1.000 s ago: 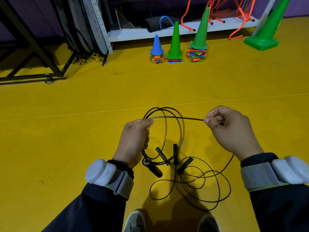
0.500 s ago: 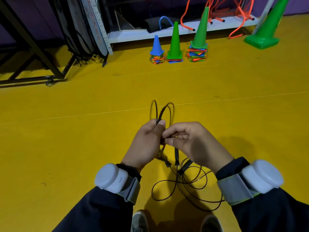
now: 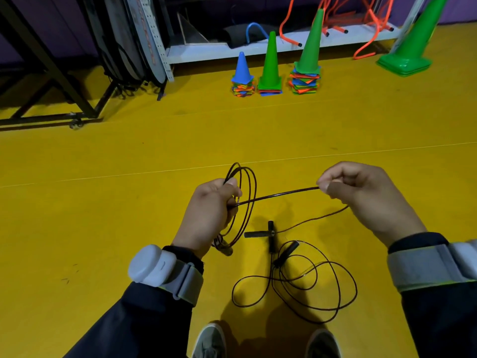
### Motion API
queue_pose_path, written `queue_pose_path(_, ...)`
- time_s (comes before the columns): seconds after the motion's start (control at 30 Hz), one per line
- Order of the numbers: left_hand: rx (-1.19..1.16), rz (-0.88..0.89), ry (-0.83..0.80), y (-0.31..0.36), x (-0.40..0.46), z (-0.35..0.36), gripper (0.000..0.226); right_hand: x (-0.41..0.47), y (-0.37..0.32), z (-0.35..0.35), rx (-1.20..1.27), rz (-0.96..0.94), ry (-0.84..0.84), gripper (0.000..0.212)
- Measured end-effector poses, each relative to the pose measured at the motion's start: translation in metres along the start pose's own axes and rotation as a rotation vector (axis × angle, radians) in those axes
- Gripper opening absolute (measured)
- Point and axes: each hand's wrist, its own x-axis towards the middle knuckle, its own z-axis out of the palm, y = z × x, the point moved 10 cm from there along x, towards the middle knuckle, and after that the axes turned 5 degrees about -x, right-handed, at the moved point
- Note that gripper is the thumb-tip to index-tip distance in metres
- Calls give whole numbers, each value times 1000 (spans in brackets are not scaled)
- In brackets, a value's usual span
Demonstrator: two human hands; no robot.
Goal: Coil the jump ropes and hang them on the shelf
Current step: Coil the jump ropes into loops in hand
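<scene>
At the far left a black metal frame [image 3: 59,73] stands on the yellow floor [image 3: 103,202], well apart from our work. Our left hand [image 3: 209,215] is closed around a bundle of upright loops of the black jump rope [image 3: 245,192], thumb pressed on top, so its fingers [image 3: 231,200] are curled tight on the coil. From that fist a straight run of rope crosses to our right hand [image 3: 366,200], where thumb and forefinger pinch it narrowly while the other fingers fold in. Below and between the hands, black handles [image 3: 271,235] lie on the floor, and beyond them the uncoiled rope [image 3: 309,285] sprawls in loose overlapping rings near our shoes [image 3: 211,339]. Whether that slack belongs to one rope or several we cannot tell.

We judge the rope light, thin and springy: the loops hold a round shape instead of drooping, so they will likely try to spring open if the left grip loosens. It looks smooth, so a firm pinch seems wiser than a loose one. The handles appear the stiffest, surest places to take hold when hanging. The white shelf [image 3: 206,51] sits far ahead behind the cones [image 3: 271,65], with orange ropes [image 3: 366,34] draped to the right.
</scene>
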Motion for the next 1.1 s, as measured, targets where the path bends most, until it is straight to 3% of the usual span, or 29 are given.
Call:
queue_pose_path(0.1,40,-35,-90,-4,-4,12,29,2,-2,8,-31,-12,0,18)
queue_pose_path(0.27,-88,-95,-242,-9,-9,39,28,-1,-20,46,-135,-68,-75,11)
queue_pose_path(0.47,21,-25,-204,-7,-7,39,32,-9,-37,77,-182,-130,-127,4)
queue_pose_path(0.7,45,-17,-130,-4,-4,20,28,-1,-4,16,-104,0,-26,22)
queue_pose_path(0.87,47,-35,-176,-4,-7,28,27,2,5,6,-76,26,27,14)
queue_pose_path(1.1,47,-34,-266,-4,-13,45,28,-2,-20,54,-213,-106,-69,14)
